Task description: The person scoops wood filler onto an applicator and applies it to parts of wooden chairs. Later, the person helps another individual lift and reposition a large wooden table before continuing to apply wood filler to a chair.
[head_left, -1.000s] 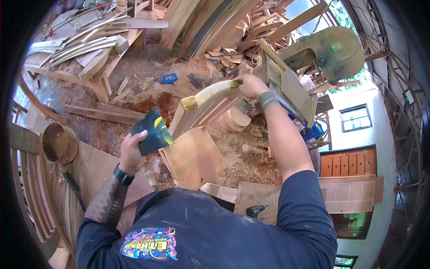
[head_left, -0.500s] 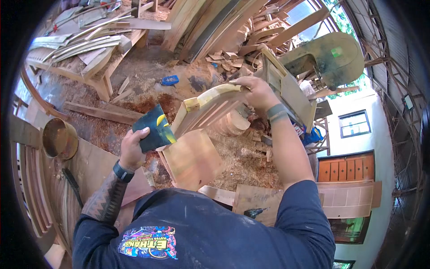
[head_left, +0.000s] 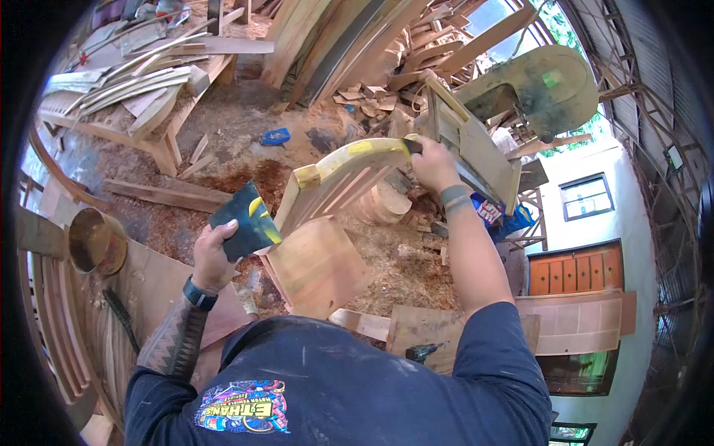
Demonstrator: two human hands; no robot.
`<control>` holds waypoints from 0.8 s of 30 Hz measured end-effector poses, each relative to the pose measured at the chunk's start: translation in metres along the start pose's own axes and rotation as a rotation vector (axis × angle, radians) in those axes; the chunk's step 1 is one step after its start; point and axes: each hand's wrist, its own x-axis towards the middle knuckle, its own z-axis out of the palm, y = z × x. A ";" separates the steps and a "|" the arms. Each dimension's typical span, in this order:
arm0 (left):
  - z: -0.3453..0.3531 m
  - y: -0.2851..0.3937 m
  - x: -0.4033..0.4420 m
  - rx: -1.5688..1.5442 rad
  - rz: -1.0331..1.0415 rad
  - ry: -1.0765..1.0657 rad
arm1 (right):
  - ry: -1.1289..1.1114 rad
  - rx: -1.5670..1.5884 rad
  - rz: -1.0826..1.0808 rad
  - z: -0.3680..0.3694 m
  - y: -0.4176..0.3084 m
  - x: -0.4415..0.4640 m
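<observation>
My left hand (head_left: 213, 256) grips a dark, flat board (head_left: 239, 223) with smears of yellow filler (head_left: 258, 206) on it, thumb on top. To its right stands a wooden chair; its curved top rail (head_left: 338, 161) carries yellow patches, and pale slats run down to the seat (head_left: 316, 264). My right hand (head_left: 435, 162) is closed at the far end of that rail, holding a small dark spreader (head_left: 411, 146) with yellow on its edge. The fingers partly hide the tool, and the blade appears to touch the rail.
A rusty round pot (head_left: 97, 241) and a black brush (head_left: 120, 318) lie on the left. A bench (head_left: 160, 152) bears wood strips. A bandsaw (head_left: 547, 89) stands at the upper right. A dark drill (head_left: 422, 352) rests on a board below. Sawdust covers the floor.
My right hand has turned and shifted slightly right along the top rail, bringing the dark spreader into sight. My left hand and the board have moved slightly left.
</observation>
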 end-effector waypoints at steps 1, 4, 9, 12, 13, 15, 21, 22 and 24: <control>-0.003 -0.002 0.002 0.020 0.010 0.017 | -0.003 -0.068 0.160 0.001 0.006 0.003; 0.003 -0.002 0.001 -0.004 0.013 0.035 | -0.027 0.000 0.245 0.019 0.011 -0.001; 0.004 -0.004 0.001 0.028 0.019 0.020 | 0.188 0.084 0.036 0.073 -0.018 -0.018; 0.003 -0.010 0.007 0.061 0.019 0.032 | 0.262 0.382 -0.075 0.077 -0.063 -0.042; 0.004 -0.011 0.008 0.060 0.025 0.036 | 0.270 0.511 -0.052 0.081 -0.060 -0.048; 0.006 -0.009 0.007 0.040 0.015 0.022 | 0.280 0.771 -0.016 0.091 -0.052 -0.051; 0.003 -0.006 0.005 0.031 -0.036 -0.037 | 0.341 0.292 0.136 0.071 0.015 -0.019; 0.003 -0.005 0.005 0.035 -0.039 -0.048 | 0.320 0.189 0.118 0.066 0.016 -0.015; 0.004 -0.007 0.003 0.035 -0.033 -0.057 | 0.242 0.156 0.134 0.060 0.012 -0.006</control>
